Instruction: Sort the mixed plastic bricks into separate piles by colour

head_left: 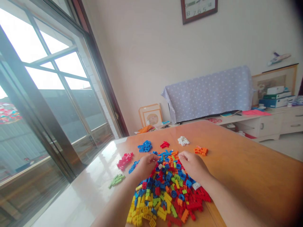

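Observation:
A large heap of mixed building bricks (169, 186) in yellow, blue, red, green and orange lies on the table in front of me. My left hand (147, 163) is at the heap's far left side, its fingers curled and thumb and fingertips brought together. Across the heap at the far right, my right hand (192, 162) is closed, with its fingertips turned in toward the bricks. Whatever either hand holds, if anything, is too small or hidden. Around the heap lie separate groups: blue bricks (145, 146), pink bricks (125, 161), light green bricks (116, 180), red bricks (164, 144), white bricks (183, 140) and orange bricks (201, 150).
The glossy wooden table (248, 176) extends to both sides. Another few blue bricks (133, 166) lie beside my left wrist. Beyond the table stands a low white cabinet (270, 126) with a cloth-covered object (208, 94). Large windows (59, 72) are at the left.

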`<control>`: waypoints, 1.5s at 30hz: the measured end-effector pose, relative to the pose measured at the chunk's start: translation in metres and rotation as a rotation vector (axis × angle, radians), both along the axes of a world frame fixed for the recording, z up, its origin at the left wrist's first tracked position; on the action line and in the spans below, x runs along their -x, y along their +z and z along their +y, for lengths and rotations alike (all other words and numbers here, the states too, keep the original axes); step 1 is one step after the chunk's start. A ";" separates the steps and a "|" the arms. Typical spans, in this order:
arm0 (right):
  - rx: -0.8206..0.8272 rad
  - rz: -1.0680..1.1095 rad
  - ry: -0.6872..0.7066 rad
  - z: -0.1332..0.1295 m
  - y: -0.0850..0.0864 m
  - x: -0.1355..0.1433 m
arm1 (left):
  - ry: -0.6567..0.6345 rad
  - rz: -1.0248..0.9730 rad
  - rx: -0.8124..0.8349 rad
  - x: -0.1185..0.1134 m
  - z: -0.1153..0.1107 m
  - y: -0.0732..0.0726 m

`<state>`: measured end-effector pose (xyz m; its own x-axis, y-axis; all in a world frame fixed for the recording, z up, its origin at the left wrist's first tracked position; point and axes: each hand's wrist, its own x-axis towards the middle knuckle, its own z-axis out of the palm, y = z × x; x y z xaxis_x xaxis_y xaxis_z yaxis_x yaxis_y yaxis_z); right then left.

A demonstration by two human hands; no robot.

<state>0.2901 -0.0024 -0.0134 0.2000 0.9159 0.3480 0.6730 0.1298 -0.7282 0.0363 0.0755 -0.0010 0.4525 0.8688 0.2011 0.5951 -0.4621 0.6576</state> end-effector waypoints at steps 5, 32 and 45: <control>0.008 0.002 0.009 -0.001 0.001 0.002 | 0.039 -0.097 0.038 0.008 0.003 0.001; -0.020 -0.012 0.046 -0.002 -0.005 0.009 | 0.294 -0.295 0.194 0.037 0.052 -0.017; 0.018 -0.087 0.069 0.007 -0.013 0.016 | 0.708 -0.738 0.529 0.056 0.170 -0.024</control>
<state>0.2745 0.0042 -0.0263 0.1059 0.9326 0.3450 0.7236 0.1657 -0.6701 -0.0196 0.2453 -0.0251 -0.2466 0.9361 -0.2510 0.0011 0.2592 0.9658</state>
